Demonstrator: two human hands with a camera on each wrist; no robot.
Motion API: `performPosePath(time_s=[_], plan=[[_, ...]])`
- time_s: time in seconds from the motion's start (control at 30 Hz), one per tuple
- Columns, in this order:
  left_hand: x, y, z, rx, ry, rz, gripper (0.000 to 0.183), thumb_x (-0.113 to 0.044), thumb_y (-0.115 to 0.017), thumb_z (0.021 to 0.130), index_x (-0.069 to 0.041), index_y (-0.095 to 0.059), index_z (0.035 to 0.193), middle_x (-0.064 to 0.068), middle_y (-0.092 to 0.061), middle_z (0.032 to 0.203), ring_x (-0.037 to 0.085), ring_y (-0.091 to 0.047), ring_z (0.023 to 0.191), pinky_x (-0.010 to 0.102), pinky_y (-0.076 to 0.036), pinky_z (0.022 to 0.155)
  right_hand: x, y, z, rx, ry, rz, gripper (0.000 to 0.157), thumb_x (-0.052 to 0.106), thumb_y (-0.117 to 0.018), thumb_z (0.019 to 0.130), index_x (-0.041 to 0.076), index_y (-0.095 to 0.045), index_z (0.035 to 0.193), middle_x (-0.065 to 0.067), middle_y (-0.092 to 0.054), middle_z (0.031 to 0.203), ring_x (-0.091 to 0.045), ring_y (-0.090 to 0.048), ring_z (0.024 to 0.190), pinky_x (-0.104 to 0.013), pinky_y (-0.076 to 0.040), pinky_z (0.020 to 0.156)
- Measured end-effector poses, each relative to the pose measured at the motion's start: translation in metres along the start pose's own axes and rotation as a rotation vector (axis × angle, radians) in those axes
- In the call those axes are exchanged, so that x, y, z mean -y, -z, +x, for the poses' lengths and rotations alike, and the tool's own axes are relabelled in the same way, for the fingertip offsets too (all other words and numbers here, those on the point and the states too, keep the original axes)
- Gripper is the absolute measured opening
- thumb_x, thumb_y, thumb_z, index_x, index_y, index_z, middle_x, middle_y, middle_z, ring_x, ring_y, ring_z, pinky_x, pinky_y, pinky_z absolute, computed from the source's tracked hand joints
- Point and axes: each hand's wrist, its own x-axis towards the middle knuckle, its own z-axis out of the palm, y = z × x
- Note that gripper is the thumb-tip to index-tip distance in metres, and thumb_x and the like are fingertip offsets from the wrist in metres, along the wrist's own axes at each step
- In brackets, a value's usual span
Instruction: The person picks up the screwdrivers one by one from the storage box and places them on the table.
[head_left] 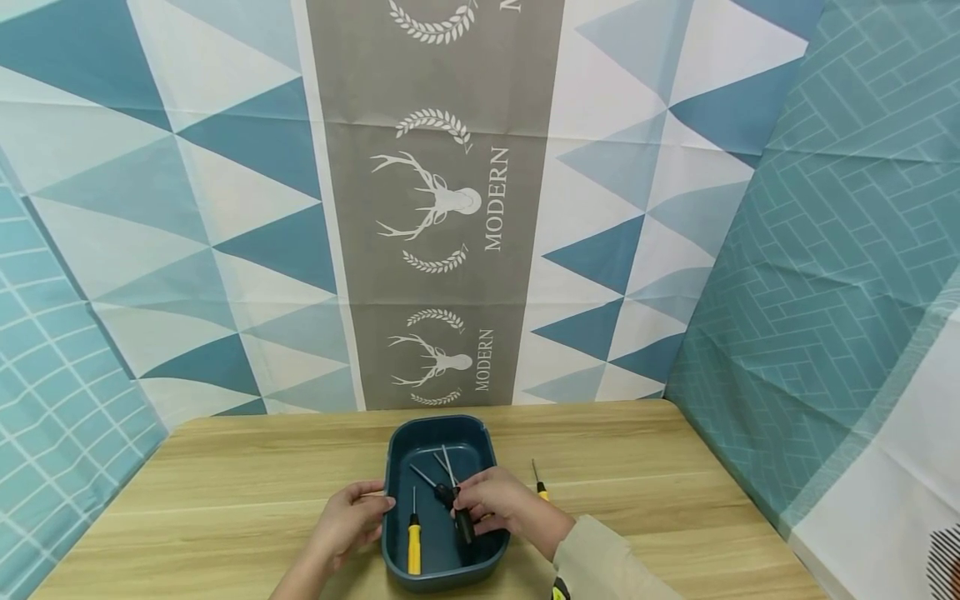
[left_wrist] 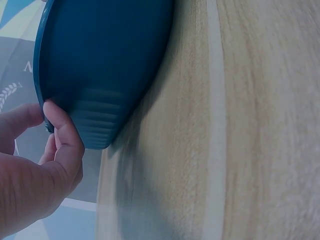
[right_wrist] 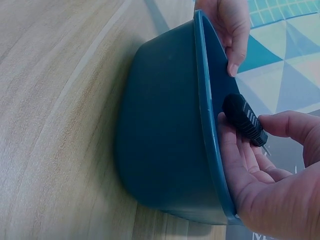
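A deep blue plastic bin [head_left: 465, 575] stands on the table. My left hand [head_left: 352, 521] pinches its left rim between thumb and fingers, as the left wrist view also shows. Inside the bin, my right hand [head_left: 491, 498] holds a screwdriver by its black handle [right_wrist: 245, 119], the shaft pointing away from me. Near those fingers lies another dark-handled screwdriver [head_left: 444, 495], partly covered by the hand. A screwdriver with a yellow handle [head_left: 414, 548] lies along the bin's left side.
Right of the bin, a yellow and black screwdriver [head_left: 542, 490] lies on the wooden table [head_left: 660, 500], partly hidden by my right wrist. Patterned cloth [head_left: 435, 275] hangs behind the table's back edge, with tile-patterned sheets on both sides.
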Motion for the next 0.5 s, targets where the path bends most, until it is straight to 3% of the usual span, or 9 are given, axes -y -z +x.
performPosePath(time_s=[0.5], plan=[[-0.0018, -0.0001, -0.0017, -0.009, 0.006, -0.004, 0.050, -0.012, -0.068, 0.082, 0.006, -0.048, 0.125, 0.012, -0.061, 0.096, 0.017, -0.060, 0.075, 0.031, -0.053, 0.065, 0.0005, 0.0015, -0.0009, -0.004, 0.004, -0.006, 0.034, 0.006, -0.065, 0.080, -0.003, -0.059, 0.111, -0.010, -0.072, 0.088, -0.017, -0.064, 0.074, -0.042, -0.056, 0.073]])
